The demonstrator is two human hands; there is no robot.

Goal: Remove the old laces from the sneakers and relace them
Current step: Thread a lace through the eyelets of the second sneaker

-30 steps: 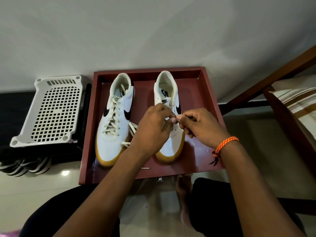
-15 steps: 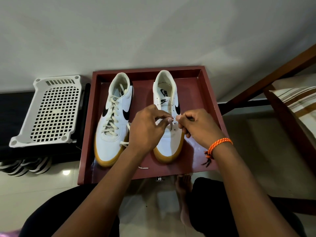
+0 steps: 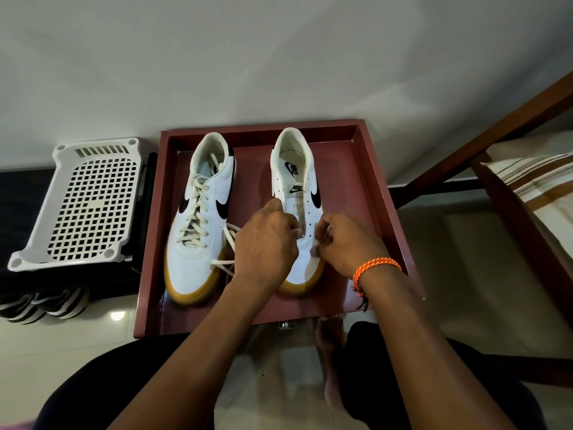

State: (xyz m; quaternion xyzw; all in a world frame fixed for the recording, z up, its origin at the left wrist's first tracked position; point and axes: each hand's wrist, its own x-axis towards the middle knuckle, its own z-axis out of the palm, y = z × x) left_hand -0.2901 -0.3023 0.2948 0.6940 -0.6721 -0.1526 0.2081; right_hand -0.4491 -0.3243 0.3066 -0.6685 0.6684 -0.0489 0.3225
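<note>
Two white sneakers w/ gum soles sit side by side in a dark red tray [image 3: 376, 193], toes toward the person, heels close to the tray's 12 o'clock wall. Left sneaker [image 3: 198, 225] is fully laced w/ a cream lace; right sneaker [image 3: 296, 193] shows bare eyelets up top. Left hand [image 3: 266, 243] is curled over the right sneaker's lower eyelets, fingers pinching at the 9 o'clock eyelet row; right hand [image 3: 344, 243] is curled too, pinching at the 3 o'clock row, orange bracelet [image 3: 375, 268] on its wrist. Exactly what each pinches is hidden, prob. the lace. A loose cream lace [image 3: 228, 243] trails btwn the two sneakers, passing under the left hand. Bare tray floor lies at 3 o'clock of the right sneaker and along the near rim. At 9 o'clock of the tray, touching or just beside it, a white perforated basket [image 3: 83, 206] lies upside down on a black shelf. Wooden frame [image 3: 483, 150] w/ striped cushion at 3 o'clock. Plain wall behind, glossy tile floor [image 3: 93, 339] below
</note>
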